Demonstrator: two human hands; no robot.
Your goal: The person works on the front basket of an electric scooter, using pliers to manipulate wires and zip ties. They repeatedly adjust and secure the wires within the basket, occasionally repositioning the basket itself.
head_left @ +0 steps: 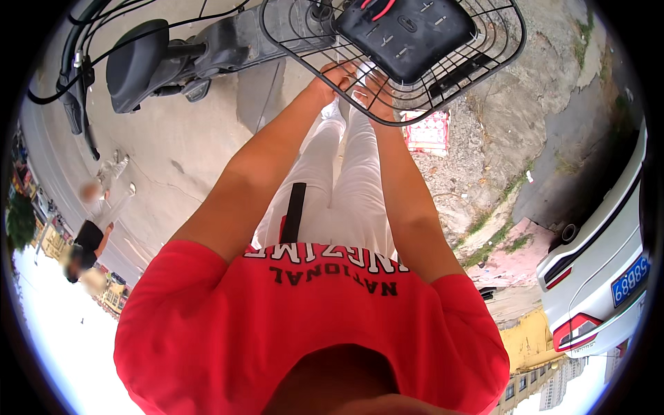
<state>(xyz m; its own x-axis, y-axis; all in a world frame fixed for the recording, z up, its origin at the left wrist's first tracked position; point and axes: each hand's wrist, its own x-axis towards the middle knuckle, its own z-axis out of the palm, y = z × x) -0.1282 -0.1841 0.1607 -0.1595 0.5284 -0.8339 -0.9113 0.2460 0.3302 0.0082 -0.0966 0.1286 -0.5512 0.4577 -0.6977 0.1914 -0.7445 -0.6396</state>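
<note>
Head view: the wires of a black basket (391, 124) cross both hands and break up their outlines. The left hand (337, 75) and right hand (377, 95) sit close together beneath the basket's near rim, fingers seemingly bent; I cannot tell whether either grips anything. A small white thing (364, 69) between them is too obscured to name. The basket, open thin wire with rounded corners, is cut off by the upper edge. Inside lies a smooth, slotted black plastic case (418, 45), its red cord (381, 8) also cropped. Past the near rim, a red-and-white patterned sheet (427, 135) lies partly covered on rough, stony ground (484, 145).
</note>
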